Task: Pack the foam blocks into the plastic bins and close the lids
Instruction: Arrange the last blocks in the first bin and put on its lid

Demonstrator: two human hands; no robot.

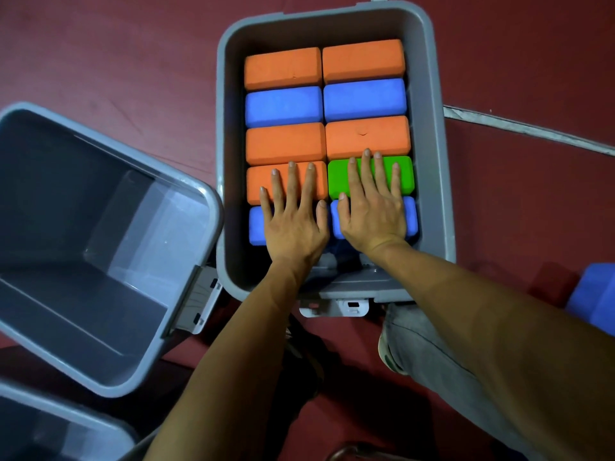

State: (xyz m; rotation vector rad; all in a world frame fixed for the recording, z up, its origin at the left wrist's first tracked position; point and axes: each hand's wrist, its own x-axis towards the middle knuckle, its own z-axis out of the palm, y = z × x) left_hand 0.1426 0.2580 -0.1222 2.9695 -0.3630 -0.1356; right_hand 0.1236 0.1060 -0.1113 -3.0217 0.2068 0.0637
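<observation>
Head view: grey plastic bin (436,161) sits on the dark red floor (100,44), top layer of foam blocks (283,143) packed two columns by five rows, orange and blue plus one green block (404,174). Left hand (293,221) lies flat, fingers straight and spread, across the near-left blue and orange blocks; right hand (372,211) likewise over the near-right blue and the green. Neither grips anything, palms just press. Blocks look light, soft and compressible, matte with rounded edges, so probably grippy; best taken by the long sides, seated with a flat palm. Bin is smooth rigid plastic with rounded corners; a pale latch (332,307) sits at its near end. Empty bin (50,194) is just to the left. Loose blue block (595,294) lies on the floor at right, not yet packed. No lid clearly in view.
</observation>
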